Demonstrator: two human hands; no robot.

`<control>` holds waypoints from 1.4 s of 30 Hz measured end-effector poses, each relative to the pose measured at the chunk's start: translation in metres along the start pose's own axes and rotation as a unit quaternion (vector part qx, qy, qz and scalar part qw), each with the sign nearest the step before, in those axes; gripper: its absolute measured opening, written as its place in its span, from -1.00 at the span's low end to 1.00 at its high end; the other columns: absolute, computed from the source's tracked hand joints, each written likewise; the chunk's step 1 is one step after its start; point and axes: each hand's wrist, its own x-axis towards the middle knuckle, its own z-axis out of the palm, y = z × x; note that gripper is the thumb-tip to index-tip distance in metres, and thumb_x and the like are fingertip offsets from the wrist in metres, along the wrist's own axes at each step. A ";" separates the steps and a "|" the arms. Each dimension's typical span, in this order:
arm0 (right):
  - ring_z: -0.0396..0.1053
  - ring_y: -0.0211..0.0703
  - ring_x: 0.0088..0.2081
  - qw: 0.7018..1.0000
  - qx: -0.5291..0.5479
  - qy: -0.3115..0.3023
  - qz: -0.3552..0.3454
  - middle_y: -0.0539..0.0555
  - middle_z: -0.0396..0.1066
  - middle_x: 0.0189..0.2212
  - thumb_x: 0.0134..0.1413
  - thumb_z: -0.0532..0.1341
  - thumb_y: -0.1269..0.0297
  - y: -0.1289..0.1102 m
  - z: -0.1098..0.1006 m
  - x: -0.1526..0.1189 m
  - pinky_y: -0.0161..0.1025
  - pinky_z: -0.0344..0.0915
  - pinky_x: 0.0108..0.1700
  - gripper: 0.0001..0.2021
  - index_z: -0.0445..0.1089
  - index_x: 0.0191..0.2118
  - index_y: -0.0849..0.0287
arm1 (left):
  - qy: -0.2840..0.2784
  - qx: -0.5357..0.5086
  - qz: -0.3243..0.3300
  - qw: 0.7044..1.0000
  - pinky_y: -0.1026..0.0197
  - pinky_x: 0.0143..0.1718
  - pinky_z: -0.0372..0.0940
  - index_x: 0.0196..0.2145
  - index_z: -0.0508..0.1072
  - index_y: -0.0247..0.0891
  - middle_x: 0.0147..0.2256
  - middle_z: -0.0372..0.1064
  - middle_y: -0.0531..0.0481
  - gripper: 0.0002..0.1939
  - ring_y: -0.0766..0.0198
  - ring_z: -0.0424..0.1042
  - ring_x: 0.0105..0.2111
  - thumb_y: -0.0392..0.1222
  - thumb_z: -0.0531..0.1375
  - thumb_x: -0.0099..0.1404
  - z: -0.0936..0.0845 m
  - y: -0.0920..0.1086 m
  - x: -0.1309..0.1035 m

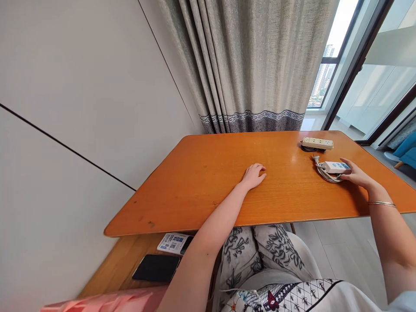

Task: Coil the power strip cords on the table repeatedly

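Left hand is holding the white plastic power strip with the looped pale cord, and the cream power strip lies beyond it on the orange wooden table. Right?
Wrong hand: the head view shows the right hand holding the white plastic power strip. The rest stands: the cream power strip lies beyond it on the orange wooden table.

To your left rises a pale wall with dark seams. Before you stand an orange wooden table [195, 177] and a grey curtain [260, 56]; to your right, daylight fills the window [328, 69] above light floor tiles [341, 247], near a blue chair [407, 149].
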 end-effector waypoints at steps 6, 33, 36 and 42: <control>0.40 0.31 0.09 0.993 -0.051 -0.105 0.034 0.25 0.47 -0.04 -0.36 0.46 0.35 -0.021 0.024 0.004 0.30 0.21 0.25 -0.58 0.52 -0.21 0.12 | 0.004 -0.009 -0.010 1.000 -0.11 0.26 0.17 -0.04 0.51 -0.21 0.09 0.41 -0.17 -0.72 -0.05 0.34 0.18 -0.16 0.21 0.30 -0.001 0.004 0.000; 0.47 0.01 -0.06 0.972 0.154 -0.154 -0.089 0.18 0.50 -0.02 -0.15 0.38 0.05 -0.136 0.223 -0.029 -0.05 0.42 0.02 -0.38 0.33 0.07 0.17 | 0.151 -0.223 -0.109 0.957 -0.03 0.25 0.25 0.11 0.34 -0.26 0.15 0.40 -0.25 -0.38 0.06 0.41 0.15 -0.53 0.18 0.06 -0.009 -0.027 0.009; 0.45 -0.06 -0.14 0.971 0.210 -0.089 -0.068 0.14 0.49 -0.09 -0.11 0.35 0.02 -0.138 0.225 -0.027 -0.07 0.44 -0.02 -0.43 0.33 0.03 0.15 | 0.151 -0.255 -0.103 0.950 0.00 0.21 0.30 0.04 0.38 -0.25 0.11 0.45 -0.21 -0.39 0.12 0.46 0.11 -0.57 0.11 0.02 -0.010 -0.026 0.011; 0.42 -0.19 -0.17 0.939 0.343 0.017 -0.013 0.02 0.40 -0.17 -0.10 0.33 0.00 -0.132 0.220 -0.014 -0.19 0.46 -0.08 -0.45 0.29 0.02 0.09 | 0.148 -0.335 -0.091 0.926 0.00 0.20 0.31 -0.20 0.43 -0.24 -0.07 0.56 -0.12 -0.56 0.18 0.52 0.02 -0.56 0.05 0.00 -0.017 -0.026 0.013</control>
